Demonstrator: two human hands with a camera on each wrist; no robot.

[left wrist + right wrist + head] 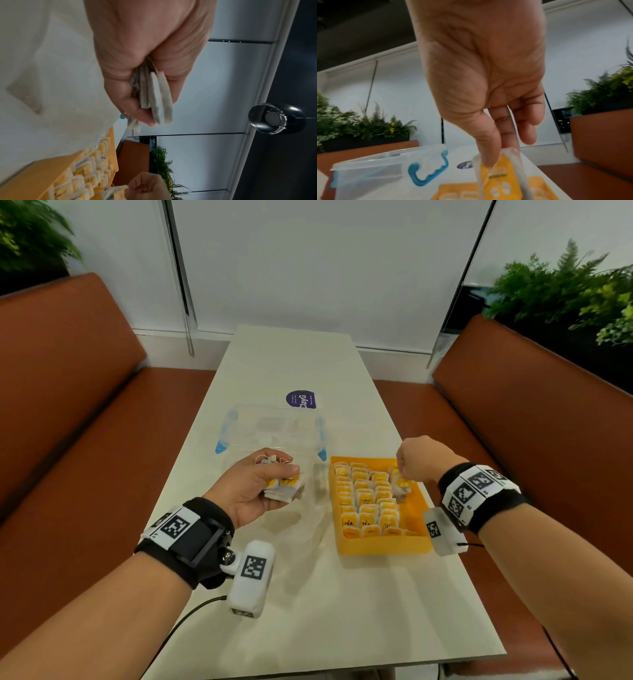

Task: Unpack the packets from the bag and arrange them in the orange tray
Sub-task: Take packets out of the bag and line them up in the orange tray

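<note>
Two hands (pixel 253 487) (pixel 419 458) hold packets (pixel 282 486); clear container (pixel 270 429) stands behind orange tray (pixel 380 546).

Soft, even indoor light with faint shadows on the table (pixel 308 594). Wide-angle bending curves the edges of the head view; both wrist views are motion-blurred and grainy.
</note>
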